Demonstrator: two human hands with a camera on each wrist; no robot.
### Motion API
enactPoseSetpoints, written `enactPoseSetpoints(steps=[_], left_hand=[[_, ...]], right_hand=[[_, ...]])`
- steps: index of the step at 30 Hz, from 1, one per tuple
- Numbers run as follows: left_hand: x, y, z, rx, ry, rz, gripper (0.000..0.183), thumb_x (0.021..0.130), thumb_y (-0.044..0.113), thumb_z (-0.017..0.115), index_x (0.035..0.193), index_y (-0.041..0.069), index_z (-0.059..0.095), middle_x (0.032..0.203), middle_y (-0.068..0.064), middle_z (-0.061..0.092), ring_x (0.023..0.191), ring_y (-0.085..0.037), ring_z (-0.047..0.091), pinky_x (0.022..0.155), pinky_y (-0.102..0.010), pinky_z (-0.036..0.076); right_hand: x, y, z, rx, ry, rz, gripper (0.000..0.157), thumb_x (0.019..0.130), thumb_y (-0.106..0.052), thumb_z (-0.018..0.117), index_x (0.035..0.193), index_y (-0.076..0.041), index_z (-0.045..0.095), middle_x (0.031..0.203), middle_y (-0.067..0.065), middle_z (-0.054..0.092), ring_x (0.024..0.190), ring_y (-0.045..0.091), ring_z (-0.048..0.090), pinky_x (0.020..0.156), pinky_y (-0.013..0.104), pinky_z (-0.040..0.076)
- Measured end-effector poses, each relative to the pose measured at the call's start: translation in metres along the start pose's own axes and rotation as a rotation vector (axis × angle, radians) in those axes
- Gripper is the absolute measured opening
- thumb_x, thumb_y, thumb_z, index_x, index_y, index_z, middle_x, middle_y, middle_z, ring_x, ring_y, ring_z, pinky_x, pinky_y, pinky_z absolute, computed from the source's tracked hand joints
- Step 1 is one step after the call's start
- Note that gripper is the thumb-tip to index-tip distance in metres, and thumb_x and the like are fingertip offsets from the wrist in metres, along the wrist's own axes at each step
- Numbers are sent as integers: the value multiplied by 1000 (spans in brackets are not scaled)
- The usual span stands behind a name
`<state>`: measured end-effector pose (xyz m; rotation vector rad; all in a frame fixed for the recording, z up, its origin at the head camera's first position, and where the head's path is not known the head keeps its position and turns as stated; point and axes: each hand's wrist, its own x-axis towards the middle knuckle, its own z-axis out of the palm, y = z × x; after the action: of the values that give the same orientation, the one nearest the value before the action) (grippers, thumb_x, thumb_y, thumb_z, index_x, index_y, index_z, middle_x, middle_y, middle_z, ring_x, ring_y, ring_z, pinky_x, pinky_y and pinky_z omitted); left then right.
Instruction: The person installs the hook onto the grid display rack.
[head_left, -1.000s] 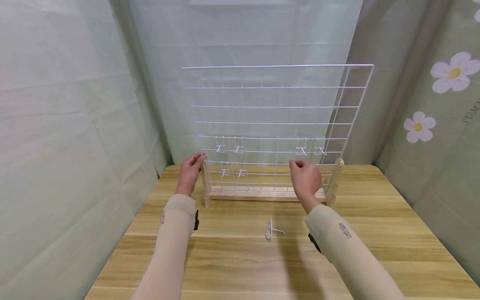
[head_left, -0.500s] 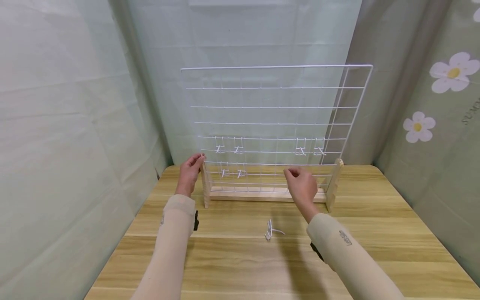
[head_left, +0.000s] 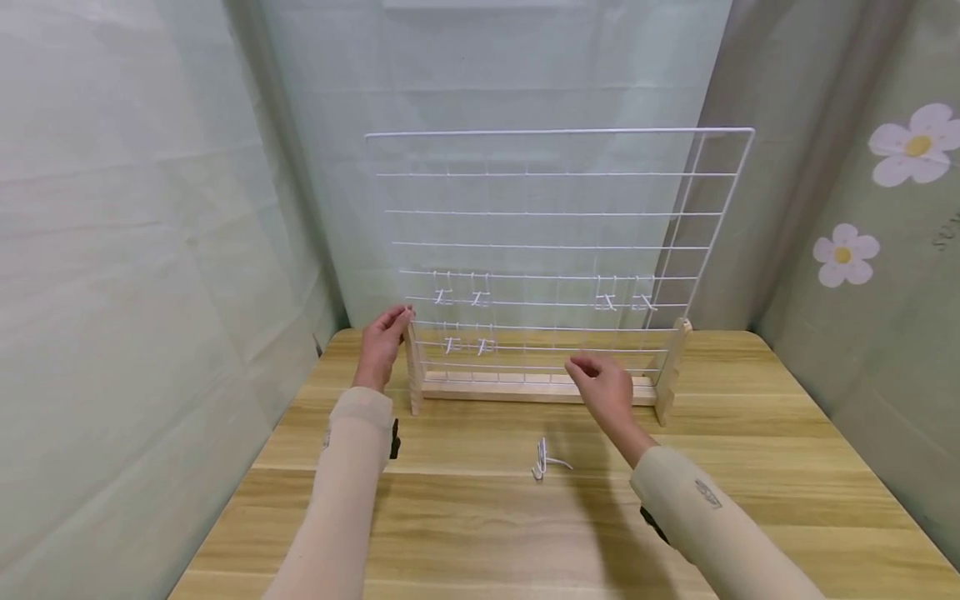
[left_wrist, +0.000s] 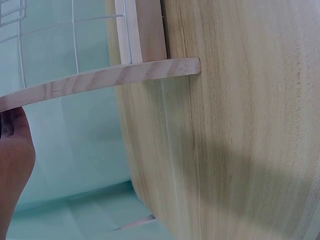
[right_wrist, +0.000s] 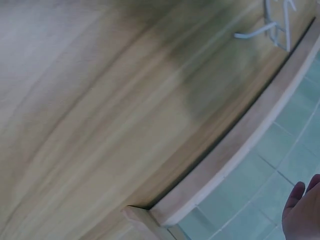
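Observation:
A white wire grid rack (head_left: 558, 131) stands upright in a wooden stand (head_left: 495, 389). My left hand (head_left: 382, 342) holds the top of its left wooden post (left_wrist: 100, 79); in the left wrist view most of its fingers are hidden. In front of the grid's lower right part, my right hand (head_left: 606, 385) hovers with loosely bent fingers and nothing visible in them. The right wrist view has that hand only at its lower right corner. On the table before the stand lies a loose white wire hook (head_left: 542, 460), apart from both hands.
Several white hooks hang on the grid: pairs at the upper left (head_left: 480, 298), lower left (head_left: 486, 346) and right (head_left: 606, 302). The wood-grain table (head_left: 450, 533) carries everything. Pale green cloth (head_left: 187, 250) encloses the sides and back.
My right hand has drawn down and back from the grid, and its fingers have loosened a little. The left hand has stayed on the post.

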<state>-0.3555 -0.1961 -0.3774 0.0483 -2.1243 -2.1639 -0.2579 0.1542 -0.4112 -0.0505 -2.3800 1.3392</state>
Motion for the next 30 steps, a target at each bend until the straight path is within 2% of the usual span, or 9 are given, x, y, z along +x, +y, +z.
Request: enactPoseSetpoints(steps=[8, 13, 22, 26, 30], left_hand=[[1, -3, 2, 2, 15, 22, 47, 101, 29, 57, 138, 0, 53, 147, -13, 50, 132, -23, 46, 113, -36, 33], [2, -4, 1, 11, 21, 17, 45, 102, 28, 58, 138, 1, 55, 145, -9, 53, 131, -22, 47, 112, -36, 35], [3, -5, 1, 3, 17, 42, 46, 102, 27, 57, 138, -1, 53, 145, -12, 52, 131, -23, 48, 111, -37, 35], [-1, -2, 2, 1, 13, 33, 45, 102, 26, 57, 137, -1, 54, 146, -12, 51, 131, -23, 47, 112, -36, 35], [-10, 11, 3, 8, -4, 5, 43, 103, 23, 55, 139, -1, 53, 147, -13, 49, 133, -26, 45, 112, -39, 33]], right_hand=[[-14, 18, -1, 63, -110, -15, 26, 90, -18, 75, 109, -1, 74, 100, 11, 72, 88, 23, 66, 68, 23, 50], [-24, 26, -2, 71, -178, 0, 27, 89, -17, 75, 111, 0, 73, 98, 9, 71, 87, 21, 65, 68, 22, 52], [-41, 43, 0, 43, -259, -45, 18, 88, -11, 76, 105, -4, 75, 97, 6, 73, 88, 20, 66, 75, 29, 54], [-48, 49, 2, 43, -282, -45, 20, 87, -10, 76, 105, -2, 75, 94, 5, 73, 86, 20, 67, 73, 29, 54], [-55, 54, 5, 70, -318, -78, 18, 85, -6, 77, 102, 2, 75, 89, 4, 73, 83, 19, 67, 74, 29, 55]])
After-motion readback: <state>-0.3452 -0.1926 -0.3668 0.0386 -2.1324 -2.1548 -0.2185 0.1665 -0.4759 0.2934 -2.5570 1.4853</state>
